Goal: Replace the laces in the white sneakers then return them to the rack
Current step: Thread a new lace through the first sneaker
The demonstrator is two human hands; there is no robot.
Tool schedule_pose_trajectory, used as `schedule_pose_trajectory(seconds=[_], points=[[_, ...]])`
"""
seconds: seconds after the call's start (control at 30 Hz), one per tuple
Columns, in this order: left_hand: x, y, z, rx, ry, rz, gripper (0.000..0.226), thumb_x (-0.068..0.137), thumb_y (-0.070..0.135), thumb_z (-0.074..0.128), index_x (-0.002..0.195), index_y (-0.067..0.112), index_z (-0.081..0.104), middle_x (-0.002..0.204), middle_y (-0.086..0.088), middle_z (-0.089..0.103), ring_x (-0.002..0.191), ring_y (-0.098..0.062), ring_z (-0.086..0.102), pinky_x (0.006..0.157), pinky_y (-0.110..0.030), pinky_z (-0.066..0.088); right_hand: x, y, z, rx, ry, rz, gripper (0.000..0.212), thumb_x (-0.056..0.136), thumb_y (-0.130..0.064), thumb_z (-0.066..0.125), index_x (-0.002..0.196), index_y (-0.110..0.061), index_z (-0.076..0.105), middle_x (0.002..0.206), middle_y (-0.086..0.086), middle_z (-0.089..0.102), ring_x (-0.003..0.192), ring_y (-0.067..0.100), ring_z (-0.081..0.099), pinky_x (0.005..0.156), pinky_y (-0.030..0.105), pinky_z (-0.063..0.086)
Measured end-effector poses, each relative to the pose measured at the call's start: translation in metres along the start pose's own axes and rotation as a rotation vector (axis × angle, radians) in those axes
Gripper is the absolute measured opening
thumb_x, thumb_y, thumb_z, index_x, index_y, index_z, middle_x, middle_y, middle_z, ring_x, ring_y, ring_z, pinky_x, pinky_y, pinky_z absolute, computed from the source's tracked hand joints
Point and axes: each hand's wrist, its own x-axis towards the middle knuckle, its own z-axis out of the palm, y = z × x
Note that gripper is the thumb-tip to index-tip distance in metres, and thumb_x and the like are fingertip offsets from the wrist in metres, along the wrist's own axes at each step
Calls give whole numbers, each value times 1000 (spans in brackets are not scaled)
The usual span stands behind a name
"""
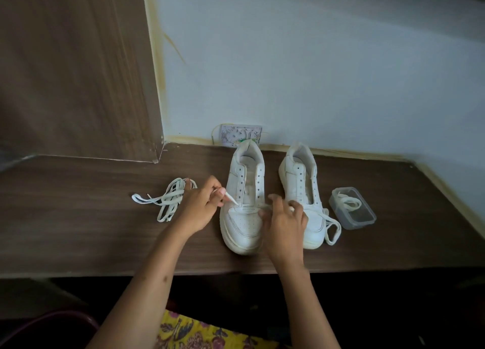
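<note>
left sneaker (242, 212) on desk (105, 217), between both hands | left hand (199, 207) pinches lace tip (232, 198) at lowest eyelet | right hand (284, 217) fingers curled on the lace's other end at shoe's right side | right sneaker (304, 191) just beside, unlaced | loose laces (168, 199) left of left hand | plastic box (353, 208) holding a lace, far right

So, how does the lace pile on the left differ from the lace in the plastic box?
The lace pile lies loose on the bare table, spread wide, left of both sneakers; the boxed lace sits coiled small inside the clear plastic box, right of them. Neither is held by a hand. Both are flat and whitish.
</note>
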Motion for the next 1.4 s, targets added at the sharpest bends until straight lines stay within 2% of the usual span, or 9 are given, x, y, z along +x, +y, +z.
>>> schedule_pose_trajectory(seconds=[0.1, 0.17, 0.3, 0.47, 0.53, 0.7, 0.93, 1.13, 1.4], points=[[3, 4, -20, -9, -137, -117, 22, 101, 33, 47, 85, 22, 56, 72, 5, 71, 66, -6, 63, 83, -38, 42, 4, 5, -11, 89, -197, 8, 13, 101, -30, 49, 103, -19, 55, 77, -5, 62, 91, 21, 57, 103, 38, 33], [2, 16, -38, -49, -195, -166, 27, 100, 34, 50, 81, 16, 60, 62, 4, 64, 64, -11, 60, 72, -33, 45, 7, 5, -28, 238, -248, 68, 23, 98, -32, 55, 83, -15, 53, 59, -8, 53, 65, 14, 53, 80, 33, 45], [-1, 48, -79, -158, -213, -163, 33, 101, 31, 49, 80, 9, 63, 57, 6, 49, 56, -9, 49, 67, -26, 41, 16, -10, -82, 525, -304, 173, 35, 94, -34, 63, 73, -6, 64, 55, 1, 47, 50, 13, 41, 47, 21, 33], [-8, 94, -127, -200, -133, -78, 30, 101, 32, 51, 81, 16, 67, 57, 5, 47, 56, -6, 48, 74, -26, 40, 26, -34, -150, 750, -274, 190, 34, 99, -27, 57, 72, -9, 68, 47, -11, 40, 50, 10, 35, 49, 20, 29], [-12, 120, -143, -209, -97, -48, 30, 102, 29, 49, 83, 13, 66, 57, 5, 44, 51, -2, 46, 66, -16, 40, 27, -44, -173, 788, -239, 184, 35, 99, -28, 57, 74, -7, 69, 50, -8, 38, 52, 11, 35, 51, 24, 31], [-22, 162, -179, -304, -44, -6, 28, 101, 29, 51, 93, 7, 66, 54, 11, 41, 57, -9, 47, 74, -25, 41, 25, -70, -227, 919, -159, 172, 31, 98, -28, 59, 78, -6, 67, 58, 1, 40, 55, 13, 40, 54, 20, 39], [-37, 221, -219, -422, 15, 55, 25, 101, 30, 52, 88, 11, 63, 58, 8, 44, 57, -8, 49, 61, -12, 47, 21, -104, -283, 977, -82, 111, 28, 97, -28, 59, 79, -10, 70, 63, -2, 53, 60, 13, 51, 68, 29, 44], [-47, 254, -238, -341, 46, 92, 26, 101, 26, 52, 84, 10, 64, 71, 1, 51, 63, -9, 52, 72, -21, 48, 16, -126, -317, 951, -27, 43, 26, 97, -29, 59, 83, -10, 71, 69, -3, 57, 65, 13, 55, 69, 27, 46], [-46, 221, -235, -49, 119, -73, 21, 96, 4, 48, 88, -6, 65, 78, -12, 60, 60, -16, 49, 44, -10, 39, 9, -106, -305, 804, 59, 80, 27, 98, -25, 57, 80, -9, 69, 69, 0, 57, 63, 13, 54, 68, 27, 44]])
